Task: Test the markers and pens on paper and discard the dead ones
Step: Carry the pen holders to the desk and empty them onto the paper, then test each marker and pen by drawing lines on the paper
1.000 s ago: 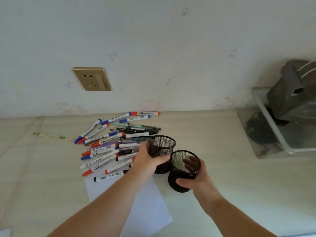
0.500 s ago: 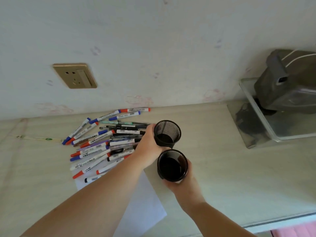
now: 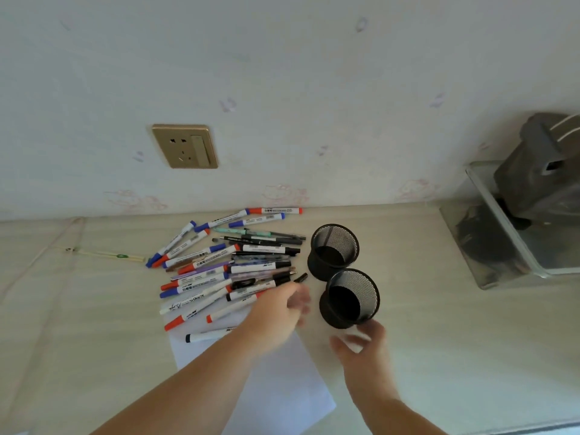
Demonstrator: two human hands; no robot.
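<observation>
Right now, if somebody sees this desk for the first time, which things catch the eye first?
First, the heap of markers and pens fanned over the desk's middle, partly on a white sheet of paper. Just right of it stand two black mesh cups, with the left hand and right hand near them.

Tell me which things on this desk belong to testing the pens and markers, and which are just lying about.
For the job:
pile of markers and pens
white paper
far mesh cup
near mesh cup

Just lying about:
wall socket
clear box with a dark object in it
thin stick at the left
</observation>
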